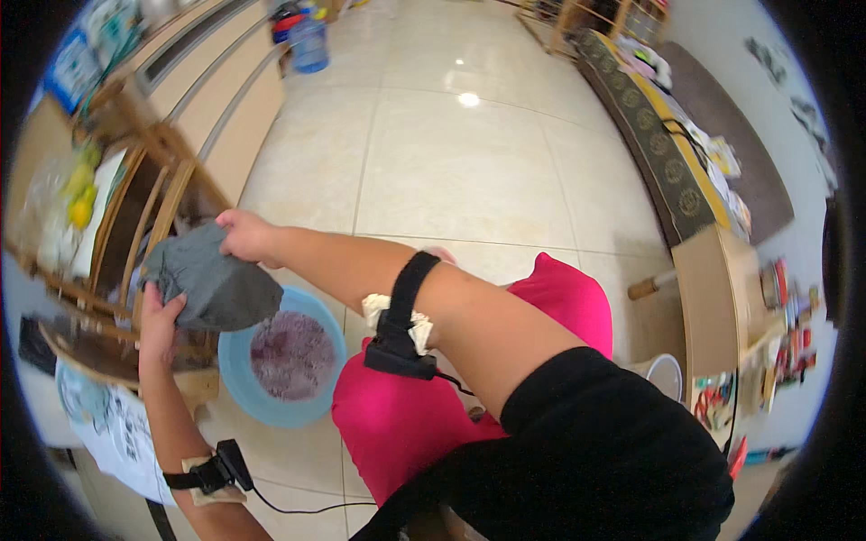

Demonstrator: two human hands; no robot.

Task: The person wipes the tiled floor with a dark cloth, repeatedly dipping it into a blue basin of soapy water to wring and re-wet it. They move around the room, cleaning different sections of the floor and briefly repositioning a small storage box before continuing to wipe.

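Hands grip a bunched dark grey cloth [215,281] from opposite sides: the left hand [161,326] closes its fingers on the cloth's lower left edge, and the right hand [247,237] clamps the upper right corner, the right forearm stretching across the picture with a black strap and device [397,335] buckled over a white pad near the elbow. Directly beneath the held cloth, just below and to the right of the left hand, a light blue basin [236,383] sits on the pale tiled floor [433,162], holding cloudy purplish-grey water; the cloth hangs above its upper left rim, and whether it touches the rim cannot be told. A second black strap with a cable [209,472] circles the left wrist below the grip. Left of both hands stands a wooden chair [135,216], its slats blurred. Pink trousers [424,415] and a black top [595,451] fill the space below the right arm. Well away from the grip, beyond the open floor, a blue water bottle [309,43] stands by pale cabinets, and a long patterned bench runs along the right wall
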